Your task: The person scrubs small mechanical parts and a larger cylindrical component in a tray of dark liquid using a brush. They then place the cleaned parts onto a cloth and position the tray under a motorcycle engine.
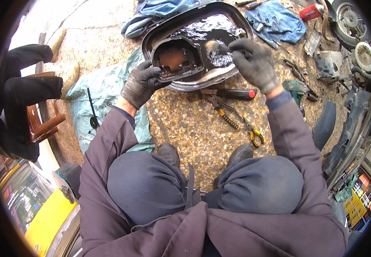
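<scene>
My left hand (142, 84), in a dark grey work glove, grips the rim of a black housing part (201, 53) whose hollow inside looks brownish. The part is tilted over a dark oval basin (148, 36) with black liquid (201, 33) in it. In my gloved right hand (256, 62) is a brush (211, 47), its pale bristles over the liquid to the right of the part. Below the basin lie a tool with a black, red-ended handle (236, 94) and pliers with yellow and black grips (225, 118).
A green cloth (108, 93) spreads at left, with a thin black rod (92, 104) on it. A seated person's legs (31, 86) are farther left. At right are a green power tool (293, 90), a blue rag (275, 22), a red spray can (310, 13), and a wheel (349, 20).
</scene>
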{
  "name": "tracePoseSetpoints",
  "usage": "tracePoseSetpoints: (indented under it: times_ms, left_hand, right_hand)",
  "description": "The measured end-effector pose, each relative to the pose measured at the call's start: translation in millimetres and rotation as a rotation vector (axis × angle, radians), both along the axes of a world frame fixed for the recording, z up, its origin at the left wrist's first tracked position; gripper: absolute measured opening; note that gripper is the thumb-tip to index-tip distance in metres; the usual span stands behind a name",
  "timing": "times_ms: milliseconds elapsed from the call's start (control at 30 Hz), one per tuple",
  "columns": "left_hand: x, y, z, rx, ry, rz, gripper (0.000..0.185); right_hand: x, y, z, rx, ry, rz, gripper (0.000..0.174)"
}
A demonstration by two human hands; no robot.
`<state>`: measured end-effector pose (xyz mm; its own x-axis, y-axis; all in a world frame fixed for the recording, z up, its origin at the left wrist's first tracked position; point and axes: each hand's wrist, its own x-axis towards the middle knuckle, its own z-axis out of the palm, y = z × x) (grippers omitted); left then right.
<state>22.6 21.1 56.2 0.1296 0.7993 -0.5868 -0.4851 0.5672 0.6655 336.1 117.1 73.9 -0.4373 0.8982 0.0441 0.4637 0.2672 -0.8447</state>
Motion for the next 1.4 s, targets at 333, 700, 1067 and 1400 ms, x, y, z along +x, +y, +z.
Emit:
tracePoseSetpoints:
  times_ms: [333, 700, 1067, 1400]
  left_hand:
    - [20.7, 4.6, 10.0, 0.000, 0.081, -0.016, 0.028]
    - [20.1, 5.5, 5.9, -0.069, 0.312, -0.178, 0.039]
    - [18.7, 5.5, 3.4, -0.103, 0.246, -0.065, 0.035]
    - [8.2, 1.9, -4.9, -0.191, 0.241, 0.039, 0.024]
  right_hand:
    - [-47.0, -24.8, 11.0, -0.068, 0.170, 0.346, 0.016]
    - [-27.5, 1.6, 16.9, 0.172, -0.279, 0.585, 0.021]
    - [-30.5, -10.2, 17.2, 0.265, -0.399, 0.213, 0.012]
    - [-7.4, 9.6, -0.5, 0.190, -0.382, -0.041, 0.012]
